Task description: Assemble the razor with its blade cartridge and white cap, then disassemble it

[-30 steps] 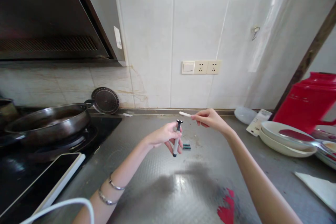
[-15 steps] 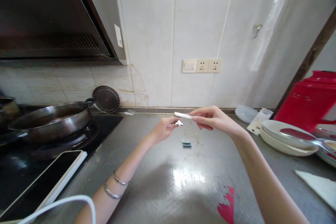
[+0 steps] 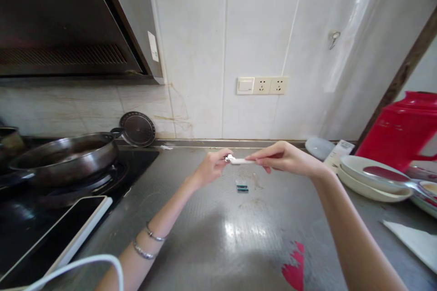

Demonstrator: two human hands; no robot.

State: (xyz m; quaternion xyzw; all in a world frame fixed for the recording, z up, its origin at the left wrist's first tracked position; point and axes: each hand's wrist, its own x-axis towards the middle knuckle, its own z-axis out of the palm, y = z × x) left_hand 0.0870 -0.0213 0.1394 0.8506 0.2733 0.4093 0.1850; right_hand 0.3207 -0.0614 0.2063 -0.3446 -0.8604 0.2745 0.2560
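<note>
My left hand [image 3: 210, 167] pinches a small, shiny white piece [image 3: 228, 158] between thumb and fingers; its exact kind is too small to tell. From the other side my right hand [image 3: 290, 160] grips a slim white stick-like handle [image 3: 239, 161] near its right end. The handle's left end meets the small piece, or overlaps it; I cannot tell whether they are joined. Both hands are above the metal counter [image 3: 205, 236]. Just below them lies a small clear and dark teal item [image 3: 242, 188], flat on the counter.
On the left, a steel pan [image 3: 75, 157] stands on the black stove, with a phone-like slab [image 3: 61, 241] and a white cable [image 3: 92, 258] in front. To the right are stacked white dishes [image 3: 372, 186], a red thermos [image 3: 403, 132] and white paper [image 3: 414, 241]. A red patch [image 3: 297, 268] marks the front.
My right hand has lowered the white handle and levelled it, bringing its left end to the small piece. My left hand stays nearly in place.
</note>
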